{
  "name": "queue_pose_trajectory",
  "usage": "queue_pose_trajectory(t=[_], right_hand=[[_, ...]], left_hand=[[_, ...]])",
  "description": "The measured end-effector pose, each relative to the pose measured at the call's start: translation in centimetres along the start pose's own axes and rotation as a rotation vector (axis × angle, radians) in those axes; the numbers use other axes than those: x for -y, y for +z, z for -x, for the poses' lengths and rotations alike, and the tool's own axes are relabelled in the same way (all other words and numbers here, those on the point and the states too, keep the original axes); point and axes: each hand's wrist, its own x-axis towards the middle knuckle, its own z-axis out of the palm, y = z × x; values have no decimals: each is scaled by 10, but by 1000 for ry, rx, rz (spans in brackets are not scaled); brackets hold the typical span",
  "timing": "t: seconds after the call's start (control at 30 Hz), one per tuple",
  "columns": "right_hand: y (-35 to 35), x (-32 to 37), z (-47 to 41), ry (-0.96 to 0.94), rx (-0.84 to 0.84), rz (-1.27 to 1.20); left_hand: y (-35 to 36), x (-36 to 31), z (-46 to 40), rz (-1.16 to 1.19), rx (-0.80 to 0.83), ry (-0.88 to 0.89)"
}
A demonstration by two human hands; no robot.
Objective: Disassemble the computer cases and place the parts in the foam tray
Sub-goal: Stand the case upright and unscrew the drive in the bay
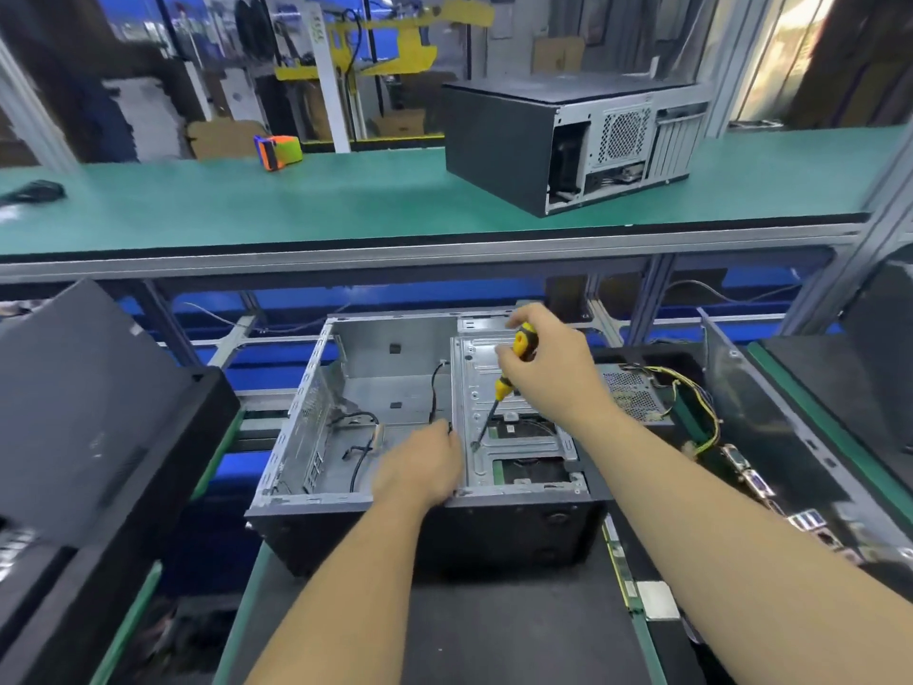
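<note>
While right hand grips screwdriver, left hand curls on drive bracket edge inside case: thin sheet steel, stiff, light, sharp-edged; lift by rim.

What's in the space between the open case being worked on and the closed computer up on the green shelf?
In the head view, between the open case and the closed computer lies the green shelf's front edge, then its metal frame and a blue gap with a thin cable.
</note>
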Motion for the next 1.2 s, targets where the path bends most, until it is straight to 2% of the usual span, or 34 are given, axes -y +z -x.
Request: queue_pose_trajectory(t=[0.23, 0.6, 1.03, 1.13, 1.2], right_hand=[[5, -5, 8, -7, 129, 51], [6, -7, 11, 8, 101, 15], [4, -6, 11, -12, 142, 80], [2, 2, 13, -49, 195, 99], [-2, 14, 13, -118, 292, 121]], left_hand=[[1, -1, -5, 76, 77, 19], [1, 1, -6, 120, 105, 19], [3, 3, -6, 112, 78, 20], [4, 3, -7, 105, 78, 15], [4, 3, -7, 97, 78, 7]])
